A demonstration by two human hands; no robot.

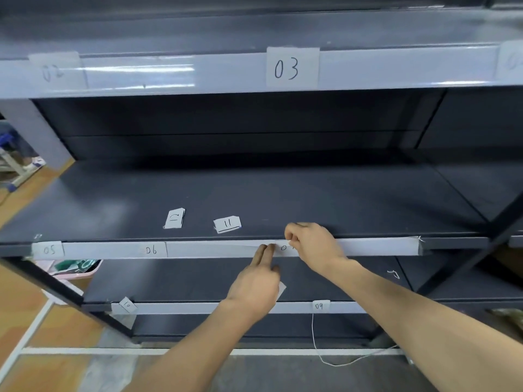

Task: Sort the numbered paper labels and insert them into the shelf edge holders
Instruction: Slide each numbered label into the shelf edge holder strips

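The small white paper label marked "0" [283, 247] sat in the long grey shelf-edge holder strip [215, 249] (running nine to three o'clock), pinched from twelve o'clock by the right hand [314, 244], while the left hand [256, 290], fingers extended, pressed its nine-o'clock edge.

A dark grey metal shelving unit [254, 193] fills the view, its boards matte and its back panel in deep shadow. Beneath and to the left lies an orange wood-patterned floor [17, 315] crossed by white lines. A pink basket [76, 271] sits behind the frame. Overhead light glares off the upper edge strip.
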